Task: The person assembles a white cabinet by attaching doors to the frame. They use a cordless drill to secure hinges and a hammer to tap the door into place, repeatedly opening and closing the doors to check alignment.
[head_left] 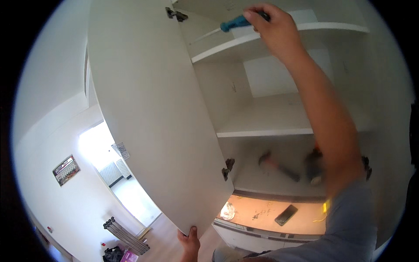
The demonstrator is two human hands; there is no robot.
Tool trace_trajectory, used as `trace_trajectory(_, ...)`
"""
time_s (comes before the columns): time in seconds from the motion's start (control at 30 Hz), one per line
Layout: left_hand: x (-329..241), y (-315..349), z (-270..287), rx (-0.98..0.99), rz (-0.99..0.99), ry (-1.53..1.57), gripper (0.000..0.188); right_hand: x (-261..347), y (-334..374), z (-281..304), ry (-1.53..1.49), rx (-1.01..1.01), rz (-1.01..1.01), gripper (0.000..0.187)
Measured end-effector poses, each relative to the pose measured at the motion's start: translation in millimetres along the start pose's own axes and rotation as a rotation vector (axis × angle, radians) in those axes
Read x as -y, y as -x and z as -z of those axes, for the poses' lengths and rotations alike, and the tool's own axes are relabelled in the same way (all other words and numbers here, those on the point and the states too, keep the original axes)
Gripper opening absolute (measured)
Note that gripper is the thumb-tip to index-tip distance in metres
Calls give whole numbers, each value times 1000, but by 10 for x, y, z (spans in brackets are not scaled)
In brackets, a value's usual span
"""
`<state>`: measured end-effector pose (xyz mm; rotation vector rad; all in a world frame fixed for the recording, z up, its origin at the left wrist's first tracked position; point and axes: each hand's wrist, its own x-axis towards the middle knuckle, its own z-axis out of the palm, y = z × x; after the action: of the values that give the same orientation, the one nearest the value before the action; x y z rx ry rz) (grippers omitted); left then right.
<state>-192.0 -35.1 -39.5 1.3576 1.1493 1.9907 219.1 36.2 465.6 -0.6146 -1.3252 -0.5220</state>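
High up, my right hand (276, 31) is closed round the teal handle of a screwdriver (235, 23). Its thin shaft points left and slightly down, toward the inner side wall of the cabinet, just above a shelf (262, 39). At the bottom, my left hand (189, 239) grips the lower edge of a pale cabinet door (152, 105), thumb on the near face. The door stands swung out to the left. An upper hinge (176, 15) and a lower hinge (228, 169) show along its right edge.
A hammer (279, 167) and a blurred dark tool (313, 166) lie on the cabinet's bottom panel. Below, a wooden surface (244, 209) holds a phone (286, 215), small hardware and a clear plastic bag (227, 211). Metal tubes (126, 236) lean by a doorway at left.
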Motion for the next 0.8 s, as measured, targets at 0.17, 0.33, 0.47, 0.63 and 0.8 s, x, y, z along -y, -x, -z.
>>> trace_trajectory(0.17, 20, 69, 154, -16, -4, -30, 45, -637, -1196, -943, -21, -73, -78, 22)
trace_trajectory(0.33, -13, 19, -1, 36, 1, -35, 42, -1023, -1569, -1225, 81, -190, -1, 22)
trace_trajectory(0.47, 21, 43, 100, 29, 80, -66, 45, -995, -1598, -1418, 26, -199, 16, 21)
trace_trajectory(0.63, 19, 38, 68, -2, -17, -61, 40, -984, -1644, -1484, 96, -217, 51, 21)
trace_trajectory(0.8, 119, 37, 79, -24, -94, -7, 37, -967, -1638, -1473, 34, -148, 8, 21)
